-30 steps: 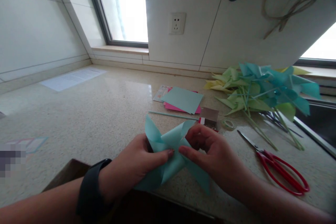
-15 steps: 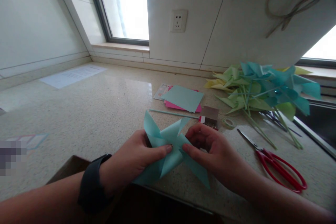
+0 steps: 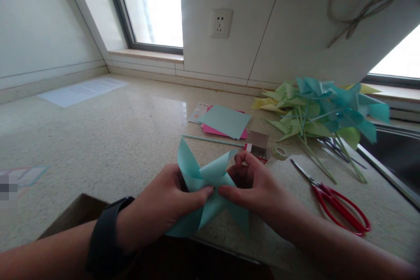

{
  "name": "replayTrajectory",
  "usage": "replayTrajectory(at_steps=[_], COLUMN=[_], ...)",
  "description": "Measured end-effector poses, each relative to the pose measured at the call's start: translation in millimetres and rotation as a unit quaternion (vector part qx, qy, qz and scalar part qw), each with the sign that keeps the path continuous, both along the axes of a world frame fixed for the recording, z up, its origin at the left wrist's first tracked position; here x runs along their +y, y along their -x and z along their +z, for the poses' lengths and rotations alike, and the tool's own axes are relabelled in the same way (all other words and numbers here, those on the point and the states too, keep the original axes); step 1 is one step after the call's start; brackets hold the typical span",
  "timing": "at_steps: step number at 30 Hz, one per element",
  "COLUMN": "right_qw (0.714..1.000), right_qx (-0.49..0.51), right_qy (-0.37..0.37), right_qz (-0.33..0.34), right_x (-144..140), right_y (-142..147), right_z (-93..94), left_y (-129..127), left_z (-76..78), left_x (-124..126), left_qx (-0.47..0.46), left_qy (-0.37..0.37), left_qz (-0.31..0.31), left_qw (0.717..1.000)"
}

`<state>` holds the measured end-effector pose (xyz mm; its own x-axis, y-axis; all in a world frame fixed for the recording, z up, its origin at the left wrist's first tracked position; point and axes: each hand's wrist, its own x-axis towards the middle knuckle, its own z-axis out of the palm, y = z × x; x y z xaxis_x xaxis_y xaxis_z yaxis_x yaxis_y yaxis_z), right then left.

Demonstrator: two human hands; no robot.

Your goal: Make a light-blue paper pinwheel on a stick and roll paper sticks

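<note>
A light blue paper pinwheel (image 3: 210, 192) is held just above the near edge of the speckled counter (image 3: 124, 140). My left hand (image 3: 164, 203), with a black band on its wrist, grips the pinwheel's left side, thumb pressing at the centre. From the right, my right hand (image 3: 252, 188) pinches the same centre, thumb tip almost meeting the left thumb. Two folded blades stick up behind my fingers; two more hang down over the counter edge.
A thin blue stick (image 3: 213, 141), pink and blue paper sheets (image 3: 225, 122), a small box (image 3: 257, 142) and a tape roll (image 3: 280, 152) lie behind the hands. Red scissors (image 3: 334, 203) lie to the right. A heap of finished pinwheels (image 3: 324, 109) sits by the sink (image 3: 393, 157).
The view has shifted slightly left. My thumbs have drawn closer together at the pinwheel's centre, and the pinwheel has stayed in both hands.
</note>
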<state>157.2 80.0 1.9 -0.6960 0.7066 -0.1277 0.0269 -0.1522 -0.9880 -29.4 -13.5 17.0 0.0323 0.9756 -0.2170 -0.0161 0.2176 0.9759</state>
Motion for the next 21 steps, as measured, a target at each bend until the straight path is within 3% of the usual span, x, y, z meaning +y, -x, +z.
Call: replayTrajectory(at_steps=[2, 9, 14, 21], right_qw=[1.000, 0.992, 0.992, 0.998], right_qx=[-0.009, -0.061, -0.074, -0.049], right_qy=[-0.002, -0.015, -0.016, -0.019], right_qz=[0.002, 0.105, 0.098, 0.046], right_x=[0.6, -1.5, -2.1, -2.1], right_y=[0.3, -0.5, -1.4, -1.7], right_z=[2.9, 19.5, 18.3, 17.4], left_y=[-1.3, -3.6, -4.4, -5.8], left_z=[2.7, 5.1, 0.6, -0.8], left_x=[-0.6, -4.8, -5.7, -5.7], left_qx=[0.017, 0.048, 0.059, -0.048], left_qy=[-0.002, -0.036, -0.037, -0.031], left_qz=[0.007, 0.001, 0.003, -0.005], left_qw=[1.000, 0.998, 0.998, 0.998])
